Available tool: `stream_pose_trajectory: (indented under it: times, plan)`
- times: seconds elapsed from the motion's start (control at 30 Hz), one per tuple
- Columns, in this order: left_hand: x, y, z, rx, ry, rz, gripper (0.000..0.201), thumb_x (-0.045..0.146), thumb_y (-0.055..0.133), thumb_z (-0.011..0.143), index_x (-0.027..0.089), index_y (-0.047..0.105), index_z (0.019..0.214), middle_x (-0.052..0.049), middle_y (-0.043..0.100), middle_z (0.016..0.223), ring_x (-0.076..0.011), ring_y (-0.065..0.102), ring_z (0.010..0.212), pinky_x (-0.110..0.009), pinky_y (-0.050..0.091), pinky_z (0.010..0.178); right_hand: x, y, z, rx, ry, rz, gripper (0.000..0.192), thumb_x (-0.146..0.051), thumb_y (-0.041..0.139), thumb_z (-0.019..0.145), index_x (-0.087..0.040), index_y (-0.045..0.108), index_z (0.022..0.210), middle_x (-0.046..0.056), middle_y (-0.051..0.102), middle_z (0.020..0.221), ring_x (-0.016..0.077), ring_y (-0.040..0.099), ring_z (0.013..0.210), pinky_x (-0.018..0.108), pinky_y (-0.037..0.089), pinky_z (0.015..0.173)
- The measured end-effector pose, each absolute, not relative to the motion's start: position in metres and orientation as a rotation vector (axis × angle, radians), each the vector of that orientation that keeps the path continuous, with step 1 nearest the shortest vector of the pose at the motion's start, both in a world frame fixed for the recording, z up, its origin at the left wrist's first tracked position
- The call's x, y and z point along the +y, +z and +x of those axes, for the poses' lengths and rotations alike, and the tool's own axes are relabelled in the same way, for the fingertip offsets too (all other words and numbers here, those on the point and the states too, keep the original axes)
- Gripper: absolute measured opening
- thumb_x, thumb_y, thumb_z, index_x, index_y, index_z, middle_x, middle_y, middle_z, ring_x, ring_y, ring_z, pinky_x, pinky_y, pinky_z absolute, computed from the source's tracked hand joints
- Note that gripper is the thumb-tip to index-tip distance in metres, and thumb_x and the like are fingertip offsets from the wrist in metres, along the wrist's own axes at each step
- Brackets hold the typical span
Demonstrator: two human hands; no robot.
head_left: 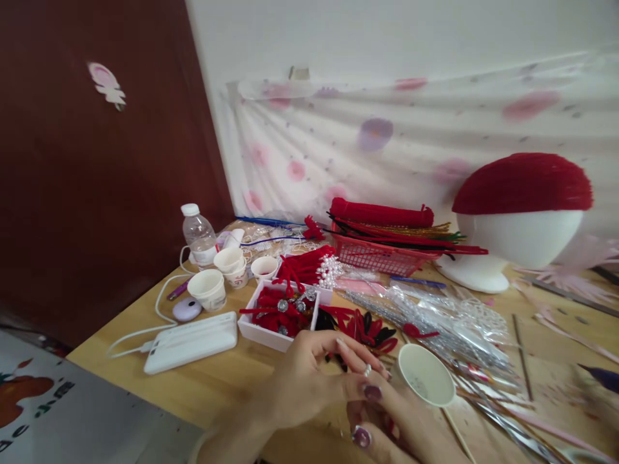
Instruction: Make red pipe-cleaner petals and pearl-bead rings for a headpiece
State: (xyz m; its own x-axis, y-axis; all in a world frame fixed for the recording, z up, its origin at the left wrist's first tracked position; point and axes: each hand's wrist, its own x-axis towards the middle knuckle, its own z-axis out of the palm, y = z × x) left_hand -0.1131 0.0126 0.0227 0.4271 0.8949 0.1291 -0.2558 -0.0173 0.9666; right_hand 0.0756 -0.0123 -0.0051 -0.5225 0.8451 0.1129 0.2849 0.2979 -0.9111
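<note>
Working low at the near edge of the wooden table point(217, 380), I am bringing both hands together over a small dark piece. My left hand point(304, 380) is arching over, its fingertips point(341, 345) pinching down on something black and red just beside the loose pile of red and black fuzzy pieces point(367, 328); what exactly is pinched I cannot tell, as the fingers are covering it. My right hand point(387, 419) is lying underneath, curled against the left, and whether it is gripping anything is hidden.

By my judgement I am in the fine shaping step, twisting or pressing a short bit of fuzzy wire between the fingertips; the next move is calling for a light, steady pinch and a small turn, without knocking the paper cup point(428, 374) lying on its side just beside my knuckles.

Materials are varying widely: the white tray point(256, 332) is holding soft red fuzzy wire with shiny silver beads; the red mesh basket point(382, 254) is carrying long bundled stems, plush and straight; clear crinkled wrappers point(435, 316) are glinting to the right. A smooth white foam head point(517, 238) is wearing a domed red cap of dense pile. Small paper cups point(227, 270) and a clear plastic bottle point(198, 235) are standing at the left, near a glossy white power bank point(191, 341).
</note>
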Motion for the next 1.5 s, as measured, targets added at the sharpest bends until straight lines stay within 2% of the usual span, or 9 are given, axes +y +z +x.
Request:
stream_pose_trajectory:
  times: [0.17, 0.3, 0.43, 0.53, 0.73, 1.07, 1.17, 1.3, 1.5]
  plan:
    - [0.009, 0.033, -0.112, 0.728, 1.060, 1.599, 0.029, 0.013, 0.085, 0.071, 0.025, 0.080, 0.097, -0.001, 0.081, 0.096, -0.0202, 0.073, 0.094, -0.032, 0.049, 0.098, -0.018, -0.012, 0.077, -1.634, 1.677, -0.579, 0.076, -0.077, 0.048, 0.087, -0.036, 0.045, 0.150, -0.001, 0.058, 0.068, 0.0109, 0.042, 0.050, 0.020, 0.031, 0.046]
    - [0.007, 0.039, -0.107, 0.761, 1.178, 1.848, 0.022, 0.010, 0.084, 0.072, 0.025, 0.080, 0.088, 0.002, 0.081, 0.087, -0.0180, 0.074, 0.083, -0.037, 0.043, 0.107, -0.015, -0.013, 0.075, -1.503, 1.770, -0.375, 0.088, -0.086, 0.040, 0.081, -0.028, 0.052, 0.146, -0.003, 0.050, 0.058, 0.0069, 0.031, 0.040, 0.016, 0.021, 0.037]
    - [0.007, 0.045, -0.105, 0.823, 1.145, 1.922, 0.033, 0.016, 0.089, 0.067, 0.028, 0.079, 0.097, 0.002, 0.081, 0.094, -0.0197, 0.072, 0.096, -0.030, 0.051, 0.096, -0.012, -0.014, 0.071, -1.277, 1.904, -0.274, 0.094, -0.090, 0.031, 0.080, -0.022, 0.064, 0.136, -0.004, 0.046, 0.051, 0.0054, 0.031, 0.033, 0.013, 0.016, 0.030]
    - [0.009, 0.049, -0.101, 0.770, 1.151, 1.963, 0.023, 0.010, 0.084, 0.071, 0.024, 0.080, 0.089, 0.003, 0.082, 0.086, -0.0162, 0.074, 0.087, -0.025, 0.053, 0.091, -0.010, -0.014, 0.069, -1.113, 1.991, -0.199, 0.099, -0.088, 0.025, 0.083, -0.012, 0.070, 0.127, -0.005, 0.044, 0.046, 0.0032, 0.024, 0.027, 0.014, 0.010, 0.025]
    - [0.005, 0.050, -0.094, 0.979, 1.101, 1.948, 0.033, 0.010, 0.078, 0.076, 0.026, 0.078, 0.105, 0.004, 0.082, 0.097, -0.0130, 0.075, 0.085, -0.017, 0.056, 0.082, -0.006, -0.012, 0.074, -0.909, 2.102, -0.159, 0.082, -0.074, 0.027, 0.097, -0.011, 0.069, 0.127, -0.009, 0.039, 0.042, 0.0040, 0.021, 0.026, 0.014, 0.025, 0.029]
    - [0.006, 0.043, -0.099, 0.990, 1.110, 1.843, 0.025, 0.006, 0.073, 0.069, 0.023, 0.078, 0.087, 0.003, 0.079, 0.077, -0.0115, 0.072, 0.063, -0.015, 0.057, 0.061, -0.017, -0.008, 0.087, -0.980, 1.987, -0.378, 0.045, -0.049, 0.047, 0.102, -0.017, 0.072, 0.122, 0.000, 0.063, 0.057, 0.0036, 0.037, 0.031, 0.012, 0.035, 0.035]
    - [0.007, 0.047, -0.105, 1.022, 1.133, 1.756, 0.024, 0.011, 0.076, 0.071, 0.026, 0.080, 0.090, 0.002, 0.081, 0.079, -0.0114, 0.073, 0.060, -0.014, 0.056, 0.055, -0.014, -0.006, 0.093, -0.952, 1.749, -0.406, 0.039, -0.051, 0.055, 0.098, -0.022, 0.074, 0.116, 0.003, 0.067, 0.072, 0.0075, 0.053, 0.046, 0.016, 0.046, 0.043]
    - [0.005, 0.054, -0.107, 1.042, 1.086, 1.810, 0.027, 0.014, 0.079, 0.071, 0.029, 0.081, 0.092, 0.003, 0.080, 0.073, -0.0125, 0.073, 0.061, -0.014, 0.055, 0.054, -0.016, -0.001, 0.099, -0.972, 1.433, -0.440, 0.049, -0.060, 0.063, 0.088, -0.033, 0.066, 0.128, 0.009, 0.069, 0.109, 0.0229, 0.069, 0.090, 0.030, 0.059, 0.067]
    - [0.003, 0.051, -0.097, 0.930, 1.069, 1.849, 0.026, 0.009, 0.076, 0.073, 0.027, 0.080, 0.092, 0.001, 0.079, 0.089, -0.0101, 0.071, 0.064, -0.016, 0.057, 0.063, -0.034, 0.015, 0.097, -1.069, 1.450, -0.422, 0.061, -0.072, 0.049, 0.089, -0.044, 0.051, 0.143, 0.005, 0.058, 0.137, 0.0274, 0.068, 0.102, 0.041, 0.053, 0.088]
